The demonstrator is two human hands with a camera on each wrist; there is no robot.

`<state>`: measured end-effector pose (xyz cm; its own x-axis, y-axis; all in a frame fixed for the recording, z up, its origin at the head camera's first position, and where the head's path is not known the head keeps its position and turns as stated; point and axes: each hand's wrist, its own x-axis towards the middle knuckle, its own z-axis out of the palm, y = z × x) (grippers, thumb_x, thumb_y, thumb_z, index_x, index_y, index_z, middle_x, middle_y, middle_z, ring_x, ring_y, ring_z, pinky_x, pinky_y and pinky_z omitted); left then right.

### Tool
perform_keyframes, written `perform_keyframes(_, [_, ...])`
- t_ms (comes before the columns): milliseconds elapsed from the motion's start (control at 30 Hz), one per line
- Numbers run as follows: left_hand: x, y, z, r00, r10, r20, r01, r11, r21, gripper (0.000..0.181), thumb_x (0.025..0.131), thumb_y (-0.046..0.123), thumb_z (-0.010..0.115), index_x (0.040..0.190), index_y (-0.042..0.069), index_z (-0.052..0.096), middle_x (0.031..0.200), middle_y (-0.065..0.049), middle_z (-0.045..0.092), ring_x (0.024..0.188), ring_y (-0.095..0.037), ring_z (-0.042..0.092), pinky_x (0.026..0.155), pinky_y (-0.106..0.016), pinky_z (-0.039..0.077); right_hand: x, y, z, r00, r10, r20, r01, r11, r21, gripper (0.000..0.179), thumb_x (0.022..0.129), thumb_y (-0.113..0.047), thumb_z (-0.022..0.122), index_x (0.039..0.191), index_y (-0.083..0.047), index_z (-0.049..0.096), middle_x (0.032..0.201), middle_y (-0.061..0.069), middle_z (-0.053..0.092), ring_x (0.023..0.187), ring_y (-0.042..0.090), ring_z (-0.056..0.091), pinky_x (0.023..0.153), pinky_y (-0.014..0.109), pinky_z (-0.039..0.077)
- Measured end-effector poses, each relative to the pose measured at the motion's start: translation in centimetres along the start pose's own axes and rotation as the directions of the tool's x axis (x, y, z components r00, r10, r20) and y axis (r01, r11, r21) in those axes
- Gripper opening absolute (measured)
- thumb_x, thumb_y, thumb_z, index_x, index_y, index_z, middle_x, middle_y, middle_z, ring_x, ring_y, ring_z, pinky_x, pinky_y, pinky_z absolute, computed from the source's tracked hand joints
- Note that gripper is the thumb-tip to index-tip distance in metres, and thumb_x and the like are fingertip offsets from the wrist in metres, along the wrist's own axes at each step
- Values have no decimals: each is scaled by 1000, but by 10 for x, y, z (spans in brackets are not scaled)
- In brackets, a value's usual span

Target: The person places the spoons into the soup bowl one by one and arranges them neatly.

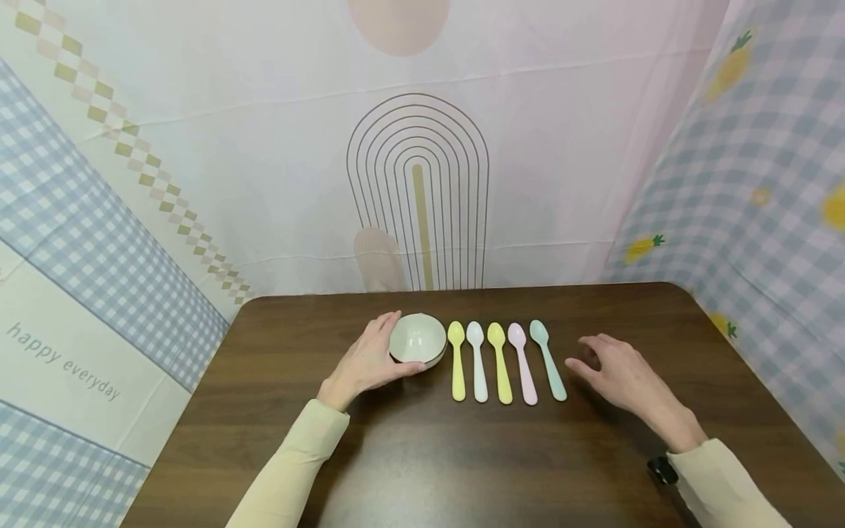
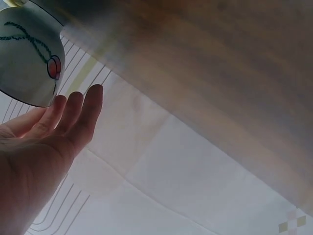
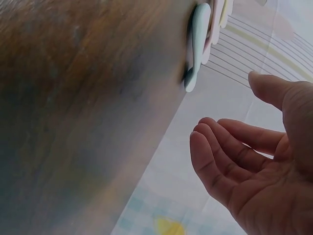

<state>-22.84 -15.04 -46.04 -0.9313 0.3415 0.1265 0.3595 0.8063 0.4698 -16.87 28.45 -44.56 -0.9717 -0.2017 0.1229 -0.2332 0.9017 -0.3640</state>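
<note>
A small pale bowl (image 1: 418,339) stands on the table, its outside marked with a green and red drawing in the left wrist view. My left hand (image 1: 366,361) holds it from the left, the thumb along its front and the fingers at its left and back; the thumb is hidden in the left wrist view (image 2: 44,152). Right of the bowl lies a row of spoons: a yellow spoon (image 1: 458,363), a white spoon (image 1: 478,363), another yellow spoon (image 1: 500,364), a pink spoon (image 1: 524,364) and a light teal spoon (image 1: 549,363). My right hand (image 1: 620,374) hovers right of the teal spoon, fingers loosely bent, holding nothing.
The dark wooden table (image 1: 462,462) reaches back to a white patterned cloth (image 1: 290,183). Blue checked cloth hangs at the left (image 1: 86,169) and right (image 1: 759,220) sides. A dark band (image 1: 662,470) sits on the right wrist.
</note>
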Motion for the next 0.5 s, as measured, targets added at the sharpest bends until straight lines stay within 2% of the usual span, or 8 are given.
perform_keyframes(267, [4,0,4,1000,0,-8,0,1000,21,111,80,63,88,163,3,46,163,-20,52,151,-38,51,119,-55,51,2,0,5,1000,-10,19,11,1000,-8,47,100,-30,79,122,11,72,93,10,72,80,21,65,73,45,55])
perform_keyframes(500, [6,0,5,1000,-17,2,17,1000,10,113,79,64,88,164,3,45,164,-19,51,151,-38,50,118,-56,52,2,-1,12,999,-9,43,10,1000,-18,43,99,-28,80,118,9,74,86,5,69,73,14,59,67,37,51])
